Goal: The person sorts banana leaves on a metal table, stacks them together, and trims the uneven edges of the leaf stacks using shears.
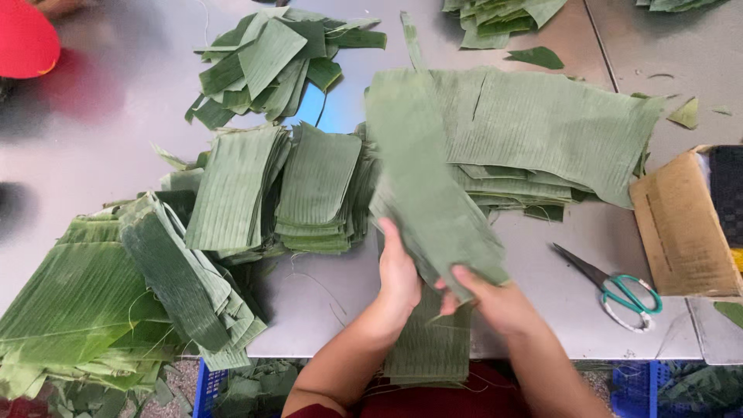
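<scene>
Bright, sharp; glare on steel table [116, 116].

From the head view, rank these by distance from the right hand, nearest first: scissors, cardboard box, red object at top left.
1. Scissors: on the table just to the right of the right hand.
2. Cardboard box: farther right, at the table's right edge.
3. Red object: far top-left corner, across the table.

Scissors [619, 288]: green handles, lying flat at 4 o'clock on the metal table [108, 131].
Cardboard box [681, 224]: open, at 3 o'clock, just beside the scissors.
Red object [27, 39]: at 10 o'clock, cut by the frame edge.
Blue crate [203, 387]: below the table edge, at 7 o'clock.
</scene>
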